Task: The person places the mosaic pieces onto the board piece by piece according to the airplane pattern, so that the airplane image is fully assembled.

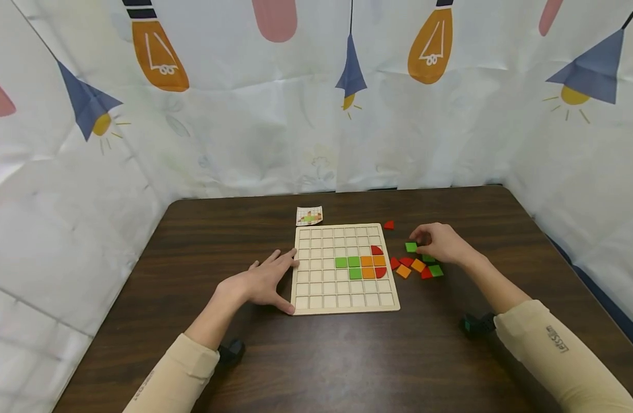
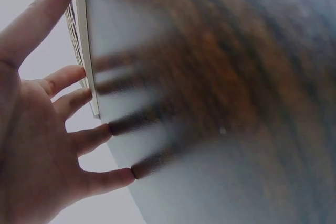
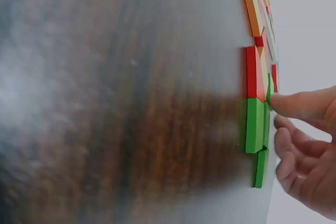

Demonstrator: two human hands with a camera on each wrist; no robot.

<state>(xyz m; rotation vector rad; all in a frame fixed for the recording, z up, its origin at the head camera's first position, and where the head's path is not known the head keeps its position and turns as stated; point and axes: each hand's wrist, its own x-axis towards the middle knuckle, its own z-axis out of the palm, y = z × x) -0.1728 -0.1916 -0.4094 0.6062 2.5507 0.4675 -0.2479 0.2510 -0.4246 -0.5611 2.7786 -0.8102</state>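
Note:
On the table lies a pale wooden grid board (image 1: 316, 287) holding green, orange and red pieces in its right half. My left hand (image 1: 260, 282) is spread along the board's left edge, thumb near the lower corner; in the left wrist view the hand (image 2: 47, 140) touches the board's edge (image 2: 86, 40). Right of the board, my right hand (image 1: 442, 244) has its thumb and index finger at a green square (image 1: 411, 246). In the right wrist view the curled hand (image 3: 310, 145) has its thumb against a green piece (image 3: 270, 85); the index fingertip is partly hidden.
Loose pieces lie under and left of my right hand, among them an orange square (image 1: 403, 271) and a green square (image 1: 436, 270). A red piece (image 1: 389, 225) sits beyond the board's right corner. A small pattern card (image 1: 309, 215) touches the board's far left corner.

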